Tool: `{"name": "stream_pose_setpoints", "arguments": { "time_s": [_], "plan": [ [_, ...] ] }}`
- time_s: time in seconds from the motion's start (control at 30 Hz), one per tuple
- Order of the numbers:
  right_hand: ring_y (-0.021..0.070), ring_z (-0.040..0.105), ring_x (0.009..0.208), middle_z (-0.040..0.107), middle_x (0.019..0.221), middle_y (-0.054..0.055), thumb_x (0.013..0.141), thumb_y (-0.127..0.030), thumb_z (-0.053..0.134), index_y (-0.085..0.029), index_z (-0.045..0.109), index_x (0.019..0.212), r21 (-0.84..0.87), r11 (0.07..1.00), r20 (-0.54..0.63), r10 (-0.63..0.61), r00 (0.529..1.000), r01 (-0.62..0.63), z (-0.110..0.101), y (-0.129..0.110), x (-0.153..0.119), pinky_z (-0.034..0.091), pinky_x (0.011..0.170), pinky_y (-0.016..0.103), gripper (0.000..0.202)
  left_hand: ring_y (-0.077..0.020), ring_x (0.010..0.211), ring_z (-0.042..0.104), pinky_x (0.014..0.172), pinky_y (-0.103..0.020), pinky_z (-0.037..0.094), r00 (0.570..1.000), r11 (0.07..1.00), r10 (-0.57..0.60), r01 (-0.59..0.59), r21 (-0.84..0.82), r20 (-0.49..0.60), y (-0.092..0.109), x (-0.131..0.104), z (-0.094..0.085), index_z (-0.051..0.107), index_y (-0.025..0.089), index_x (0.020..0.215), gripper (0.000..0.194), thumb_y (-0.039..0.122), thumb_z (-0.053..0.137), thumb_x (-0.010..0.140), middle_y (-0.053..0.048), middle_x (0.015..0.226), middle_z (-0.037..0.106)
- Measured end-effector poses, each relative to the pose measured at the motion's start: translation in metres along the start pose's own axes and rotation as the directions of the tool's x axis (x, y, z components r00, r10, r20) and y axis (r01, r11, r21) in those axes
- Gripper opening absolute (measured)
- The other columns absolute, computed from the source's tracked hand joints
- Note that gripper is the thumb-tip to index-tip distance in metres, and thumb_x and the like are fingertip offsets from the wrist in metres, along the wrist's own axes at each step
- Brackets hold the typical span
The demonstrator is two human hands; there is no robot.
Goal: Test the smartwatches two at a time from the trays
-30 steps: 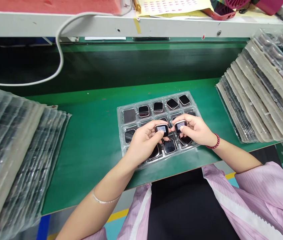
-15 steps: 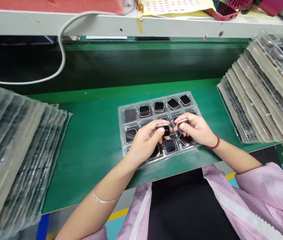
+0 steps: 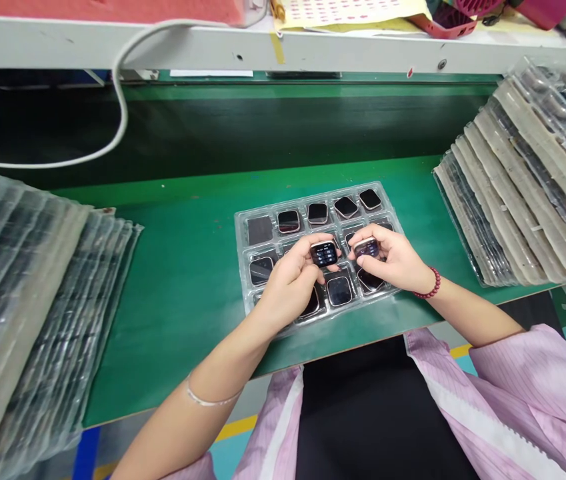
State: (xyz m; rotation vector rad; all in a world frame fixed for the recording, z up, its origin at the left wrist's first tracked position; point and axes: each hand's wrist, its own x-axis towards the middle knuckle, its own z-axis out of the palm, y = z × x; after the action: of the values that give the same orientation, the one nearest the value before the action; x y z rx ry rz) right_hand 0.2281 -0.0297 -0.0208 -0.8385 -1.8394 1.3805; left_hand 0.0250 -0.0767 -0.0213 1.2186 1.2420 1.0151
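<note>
My left hand (image 3: 293, 277) is closed around a smartwatch without a strap (image 3: 323, 254), its lit screen facing up with rows of small icons. A second strapless smartwatch (image 3: 365, 248) sits in my right hand (image 3: 393, 259), gripped by its edges; its screen is lit too, more dimly. Both watches are held side by side, a little apart, above a clear plastic tray (image 3: 241, 235). Dark-screened watches, such as a watch (image 3: 339, 291) in the near row, lie in the tray's compartments. My hands hide part of the middle row.
The tray rests on a green work table (image 3: 177, 280). Stacked plastic trays (image 3: 53, 313) stand at the left, and another tray stack (image 3: 517, 187) leans at the right. A white shelf (image 3: 343, 52) runs across the back, with a white cable (image 3: 123, 113) hanging from it.
Both thumbs have moved off the screens toward the near edges of the watches. The left watch's screen now shows rows of icons, and the right one has lit up.
</note>
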Motion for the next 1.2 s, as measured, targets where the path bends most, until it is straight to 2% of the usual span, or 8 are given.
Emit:
{"name": "stream_pose_setpoints", "arguments": {
  "time_s": [0.23, 0.37, 0.5, 0.6, 0.77, 0.9, 1.0, 1.2],
  "plan": [
    [0.0124, 0.068, 0.080, 0.068, 0.113, 0.009, 0.086, -0.013, 0.052, -0.016, 0.057, 0.122, 0.113, 0.992, 0.137, 0.044, 0.990, -0.060, -0.0026, 0.0019, -0.0009, 0.058, 0.069, 0.025, 0.036, -0.0161, 0.074, 0.068, 0.073, -0.031, 0.057, 0.999, 0.999, -0.028, 0.027, -0.025, -0.044, 0.0065, 0.0002, 0.0010, 0.062, 0.017, 0.099, 0.027, 0.023, 0.068, 0.074, -0.004, 0.090, 0.070],
    [0.0132, 0.069, 0.084, 0.069, 0.112, 0.009, 0.082, -0.013, 0.060, -0.017, 0.055, 0.128, 0.160, 0.985, 0.140, 0.036, 0.990, -0.059, -0.0011, 0.0036, -0.0009, 0.059, 0.074, 0.026, 0.046, -0.0190, 0.089, 0.069, 0.076, -0.029, 0.056, 0.998, 0.999, -0.011, 0.009, -0.034, -0.063, 0.0049, -0.0008, 0.0012, 0.058, 0.018, 0.116, 0.048, 0.020, 0.072, 0.070, -0.005, 0.096, 0.071],
    [0.0105, 0.067, 0.071, 0.071, 0.102, 0.008, 0.092, -0.026, 0.058, -0.014, 0.062, 0.116, 0.194, 0.975, 0.126, 0.080, 0.989, -0.104, -0.0011, 0.0049, -0.0005, 0.058, 0.064, 0.022, 0.027, -0.0149, 0.066, 0.067, 0.056, -0.024, 0.050, 1.000, 1.000, -0.013, 0.012, -0.025, -0.027, 0.0032, -0.0013, 0.0003, 0.063, 0.017, 0.110, 0.033, 0.034, 0.067, 0.082, -0.006, 0.090, 0.072],
    [0.0104, 0.066, 0.067, 0.071, 0.096, 0.009, 0.099, -0.038, 0.047, -0.012, 0.064, 0.111, 0.220, 0.968, 0.108, 0.102, 0.989, -0.124, -0.0022, 0.0057, 0.0006, 0.057, 0.060, 0.022, 0.033, -0.0138, 0.060, 0.065, 0.049, -0.023, 0.045, 0.999, 0.999, -0.024, 0.022, -0.044, -0.039, 0.0045, -0.0016, -0.0004, 0.065, 0.016, 0.108, 0.035, 0.046, 0.054, 0.092, -0.007, 0.087, 0.072],
    [0.0131, 0.067, 0.079, 0.069, 0.107, 0.008, 0.084, -0.022, 0.066, -0.017, 0.057, 0.123, 0.184, 0.980, 0.049, 0.071, 0.996, -0.078, -0.0020, 0.0059, 0.0015, 0.057, 0.064, 0.023, 0.040, -0.0165, 0.077, 0.070, 0.058, -0.023, 0.052, 1.000, 0.998, -0.013, 0.013, -0.062, -0.012, 0.0059, -0.0013, -0.0002, 0.058, 0.019, 0.124, 0.051, 0.030, 0.073, 0.077, -0.007, 0.101, 0.073],
    [0.0095, 0.062, 0.059, 0.070, 0.090, 0.007, 0.095, -0.033, 0.053, -0.014, 0.061, 0.111, 0.211, 0.969, 0.063, 0.118, 0.991, -0.128, -0.0031, 0.0050, 0.0006, 0.054, 0.053, 0.022, 0.026, -0.0164, 0.069, 0.068, 0.053, -0.024, 0.049, 0.999, 0.998, -0.029, 0.028, -0.062, -0.018, 0.0055, -0.0013, -0.0009, 0.066, 0.016, 0.104, 0.031, 0.043, 0.059, 0.089, -0.009, 0.094, 0.074],
    [0.0107, 0.065, 0.064, 0.070, 0.094, 0.008, 0.097, -0.037, 0.050, -0.014, 0.060, 0.113, 0.228, 0.968, 0.040, 0.100, 0.994, -0.107, -0.0035, 0.0042, 0.0005, 0.054, 0.055, 0.022, 0.030, -0.0185, 0.077, 0.070, 0.058, -0.025, 0.053, 0.999, 0.997, -0.022, 0.020, -0.069, -0.036, 0.0064, -0.0014, -0.0009, 0.065, 0.018, 0.109, 0.031, 0.039, 0.061, 0.087, -0.008, 0.101, 0.074],
    [0.0118, 0.068, 0.075, 0.068, 0.108, 0.008, 0.082, -0.014, 0.058, -0.017, 0.056, 0.120, 0.164, 0.985, 0.034, 0.053, 0.998, -0.058, -0.0001, 0.0061, 0.0011, 0.058, 0.069, 0.025, 0.038, -0.0168, 0.080, 0.071, 0.065, -0.025, 0.057, 1.000, 0.999, -0.021, 0.021, -0.035, -0.014, 0.0065, -0.0004, 0.0009, 0.060, 0.017, 0.114, 0.041, 0.019, 0.066, 0.074, -0.008, 0.107, 0.072]
  ]
}}
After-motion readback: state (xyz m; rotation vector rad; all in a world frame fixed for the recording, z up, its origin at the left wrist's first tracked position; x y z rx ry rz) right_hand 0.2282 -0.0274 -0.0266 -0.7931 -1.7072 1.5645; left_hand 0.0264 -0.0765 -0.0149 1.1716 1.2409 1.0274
